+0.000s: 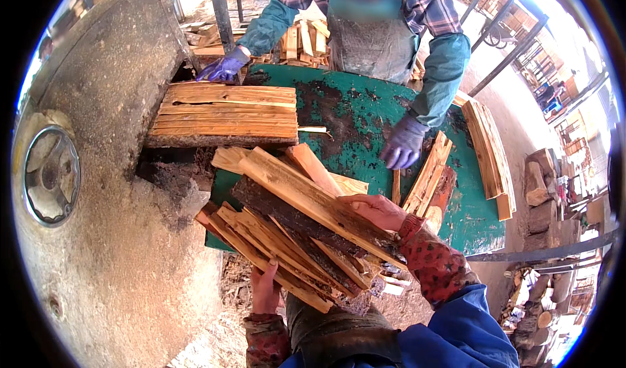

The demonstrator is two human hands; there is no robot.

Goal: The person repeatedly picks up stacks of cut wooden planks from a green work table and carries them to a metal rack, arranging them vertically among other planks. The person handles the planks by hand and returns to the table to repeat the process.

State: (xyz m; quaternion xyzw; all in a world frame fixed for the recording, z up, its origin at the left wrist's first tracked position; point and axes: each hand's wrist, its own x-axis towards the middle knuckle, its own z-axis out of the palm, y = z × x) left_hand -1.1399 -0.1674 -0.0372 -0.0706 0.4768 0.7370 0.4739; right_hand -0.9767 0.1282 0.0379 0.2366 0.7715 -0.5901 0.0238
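A loose bundle of rough wooden slats [287, 241], some edged with dark bark, lies slantwise before my body over the near edge of the green table [473, 228]. My left hand [265, 286] is closed on the bundle's near side, its thumb on top. On the far right side my right hand [377, 211] grips the bundle by a broad pale board [306, 188]. The undersides of both grips are hidden. Just beyond, a neat stack of sawn boards [225, 111] sits against the large machine [107, 87].
Across the table a co-worker's gloved hand [223, 66] touches the stack; the other gloved hand [401, 147] hovers near loose wood pieces [427, 175]. Long boards [488, 153] lie at the table's right edge. A handwheel [52, 175] juts from the machine. Logs [538, 205] are piled far right.
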